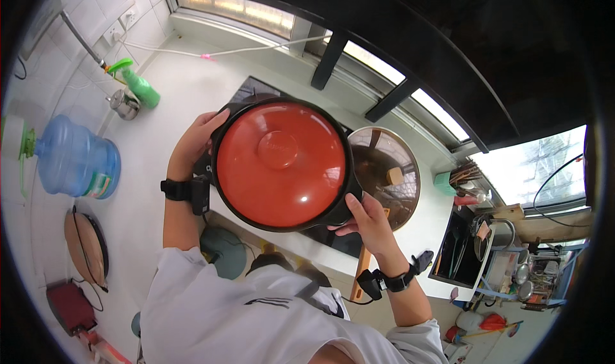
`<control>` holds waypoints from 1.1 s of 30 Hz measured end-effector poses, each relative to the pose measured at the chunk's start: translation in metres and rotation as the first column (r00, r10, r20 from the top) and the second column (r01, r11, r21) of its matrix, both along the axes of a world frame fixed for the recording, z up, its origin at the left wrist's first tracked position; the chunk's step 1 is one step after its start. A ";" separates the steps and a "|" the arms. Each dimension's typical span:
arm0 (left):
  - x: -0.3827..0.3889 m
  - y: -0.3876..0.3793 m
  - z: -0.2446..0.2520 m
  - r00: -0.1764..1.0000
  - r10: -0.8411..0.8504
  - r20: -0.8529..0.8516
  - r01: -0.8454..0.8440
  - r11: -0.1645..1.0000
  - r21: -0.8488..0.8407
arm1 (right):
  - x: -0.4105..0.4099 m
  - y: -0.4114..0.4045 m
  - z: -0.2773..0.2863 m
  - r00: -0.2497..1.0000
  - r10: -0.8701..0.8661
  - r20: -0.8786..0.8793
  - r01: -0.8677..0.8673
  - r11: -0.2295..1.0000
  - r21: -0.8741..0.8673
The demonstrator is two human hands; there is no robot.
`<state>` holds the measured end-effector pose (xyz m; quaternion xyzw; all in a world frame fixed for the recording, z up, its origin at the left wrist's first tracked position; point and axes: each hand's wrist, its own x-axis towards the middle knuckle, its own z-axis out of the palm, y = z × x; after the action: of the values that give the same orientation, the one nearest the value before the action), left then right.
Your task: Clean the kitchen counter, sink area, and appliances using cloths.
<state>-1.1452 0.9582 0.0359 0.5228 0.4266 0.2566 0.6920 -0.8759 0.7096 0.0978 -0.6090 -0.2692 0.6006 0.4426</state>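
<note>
Between my two hands is a black pot (222,191) covered by a domed red lid (288,191) with a round knob. My left hand (199,135) grips the side handle at the upper left. The opposite handle, at the lower right, is in my right hand (367,220), thumb on top. Beneath the pot, part of a black cooktop (247,89) shows. Right of it stands a pan with a glass lid (377,159) that has a wooden knob. A wooden handle (363,268) reaches over the counter's front edge. The pot's underside is hidden.
On the left stand a blue water bottle (79,157), a green spray bottle (141,87) and a metal pitcher (124,104). To the right are a black sink (454,253), a green utensil holder (443,183) and a dish rack (543,272). A dark range hood (408,32) overhangs the cooktop.
</note>
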 end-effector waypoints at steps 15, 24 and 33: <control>0.001 0.104 -0.036 0.995 -0.074 -0.068 0.086 0.979 0.182 | -0.006 0.110 -0.095 0.979 -0.198 -0.057 0.201 0.978 0.061; 0.005 0.147 -0.073 0.993 -0.072 -0.095 0.090 0.975 0.205 | 0.001 0.146 -0.131 0.979 -0.203 0.029 0.200 0.977 0.078; 0.007 0.166 -0.100 0.998 -0.046 -0.037 0.050 0.993 0.104 | 0.004 0.170 -0.145 0.975 -0.220 0.011 0.218 0.972 0.091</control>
<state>-1.1382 1.1245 -0.0639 0.5727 0.4117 0.2530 0.6622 -0.8719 0.8798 -0.0474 -0.6208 -0.2316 0.5290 0.5301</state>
